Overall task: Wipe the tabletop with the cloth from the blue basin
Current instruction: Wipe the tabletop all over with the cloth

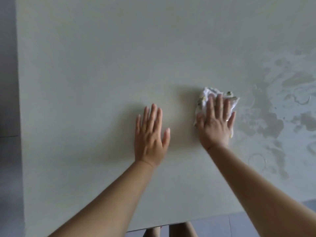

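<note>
A pale grey-green tabletop (pixel 85 65) fills most of the head view. My right hand (pixel 215 124) lies flat, fingers spread, pressing a crumpled white patterned cloth (pixel 205 96) onto the table right of centre. The cloth sticks out beyond my fingertips and to both sides of the hand. My left hand (pixel 150 134) rests flat on the dry table to the left of the cloth, fingers apart, holding nothing. The blue basin is not in view.
Wet streaks and patches (pixel 273 120) cover the right part of the table. The table's left edge (pixel 19 100) meets a grey floor (pixel 8 168). The near edge (pixel 222 218) runs low at the right, with floor tiles and my legs below it.
</note>
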Tool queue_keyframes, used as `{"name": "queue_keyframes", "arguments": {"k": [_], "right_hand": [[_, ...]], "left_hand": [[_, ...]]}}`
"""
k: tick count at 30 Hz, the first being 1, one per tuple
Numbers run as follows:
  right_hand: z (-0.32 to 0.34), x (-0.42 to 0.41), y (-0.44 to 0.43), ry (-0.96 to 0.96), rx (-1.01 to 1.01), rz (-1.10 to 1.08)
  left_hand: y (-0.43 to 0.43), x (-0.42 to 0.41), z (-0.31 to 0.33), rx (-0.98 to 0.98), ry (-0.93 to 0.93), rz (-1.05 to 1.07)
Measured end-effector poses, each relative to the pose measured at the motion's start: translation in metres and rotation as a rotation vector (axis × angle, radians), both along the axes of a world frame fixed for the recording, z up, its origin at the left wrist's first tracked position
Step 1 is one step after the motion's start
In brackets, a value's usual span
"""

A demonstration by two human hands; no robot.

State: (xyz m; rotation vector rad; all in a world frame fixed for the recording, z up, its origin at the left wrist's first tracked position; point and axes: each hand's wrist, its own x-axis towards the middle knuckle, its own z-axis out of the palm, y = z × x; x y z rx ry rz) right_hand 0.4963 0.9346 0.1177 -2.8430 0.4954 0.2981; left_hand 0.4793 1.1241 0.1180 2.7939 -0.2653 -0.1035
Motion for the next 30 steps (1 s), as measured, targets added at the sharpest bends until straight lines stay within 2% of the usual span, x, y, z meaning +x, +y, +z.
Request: {"name": "queue_keyframes", "arguments": {"k": [3, 6, 13, 17, 19, 21, 23, 24, 25, 27, 30], "right_hand": [[0.006, -0.04, 0.026, 0.016, 0.007, 0.214], [0.013, -0.061, 0.006, 0.028, 0.021, 0.397], [0.014, -0.045, 0.017, -0.034, -0.02, 0.341], [0.001, -0.043, -0.004, -0.043, -0.068, 0.474], [0.0, -0.042, -0.04, -0.039, -0.086, 0.398], [0.002, -0.039, -0.066, -0.011, -0.069, 0.134], [0.002, -0.042, -0.052, -0.004, -0.047, -0.093], [0.002, -0.047, -0.031, -0.013, -0.032, -0.13], [0.004, -0.057, -0.006, -0.027, -0.02, -0.087], [0.004, -0.086, 0.032, -0.05, -0.002, 0.171], [0.001, -0.105, 0.014, -0.101, 0.014, 0.552]], "left_hand": [[-0.009, -0.027, -0.006, 0.069, 0.023, -0.002], [-0.01, -0.027, -0.007, 0.098, 0.032, 0.009], [-0.009, -0.026, -0.006, 0.068, 0.04, 0.006], [-0.009, -0.026, -0.008, 0.079, 0.011, 0.007], [-0.008, -0.027, -0.01, 0.079, -0.01, 0.009], [-0.009, -0.026, -0.011, 0.089, -0.025, 0.008], [-0.009, -0.027, -0.012, 0.095, -0.021, 0.013], [-0.009, -0.027, -0.012, 0.092, -0.016, 0.014], [-0.009, -0.027, -0.012, 0.09, -0.009, 0.015], [-0.009, -0.027, -0.011, 0.09, 0.014, 0.013], [-0.009, -0.026, -0.01, 0.094, 0.015, 0.009]]}}
